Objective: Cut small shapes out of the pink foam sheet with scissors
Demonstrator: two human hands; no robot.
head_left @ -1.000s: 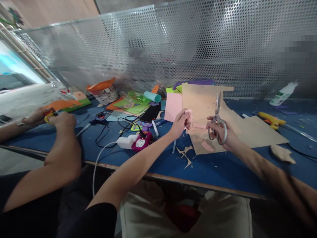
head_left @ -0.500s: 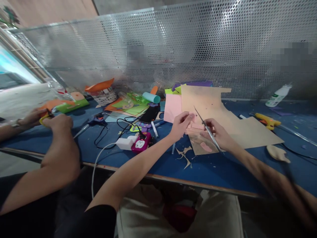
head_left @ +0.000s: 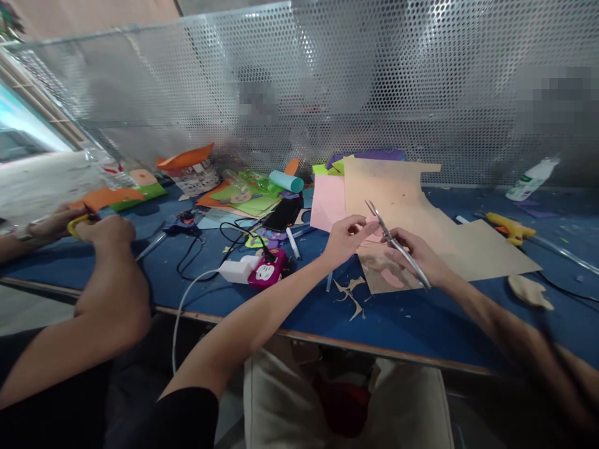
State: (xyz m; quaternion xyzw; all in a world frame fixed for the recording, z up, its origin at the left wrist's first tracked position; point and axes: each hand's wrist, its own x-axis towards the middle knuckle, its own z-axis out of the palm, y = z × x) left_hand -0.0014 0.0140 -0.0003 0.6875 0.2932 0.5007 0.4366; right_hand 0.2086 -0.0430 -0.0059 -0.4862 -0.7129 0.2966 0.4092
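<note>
My left hand (head_left: 346, 240) pinches a small pink foam piece (head_left: 374, 229) near the middle of the bench. In my right hand (head_left: 414, 249) is a pair of metal scissors (head_left: 408, 259), with the blades slightly parted beside the pink piece and pointing away from me. Beneath both hands lies a large beige foam sheet (head_left: 393, 187). A pink sheet (head_left: 327, 202) lies at its left edge, and a loose pink scrap (head_left: 392, 277) rests on its near part. Thin beige offcuts (head_left: 349, 293) are scattered on the blue bench below my left hand.
A co-worker's hands (head_left: 110, 231) hold yellow-handled scissors (head_left: 77, 224) at left. A magenta power adapter (head_left: 267, 271) with cables, a black phone (head_left: 283, 213) and coloured sheets lie between us. At right are a yellow glue gun (head_left: 512, 231) and a white bottle (head_left: 532, 179). A perforated metal panel (head_left: 290, 75) stands behind.
The scissor blades have parted a little and now sit beside the pink piece. My left hand has turned slightly and shifted right, closer to the scissors.
</note>
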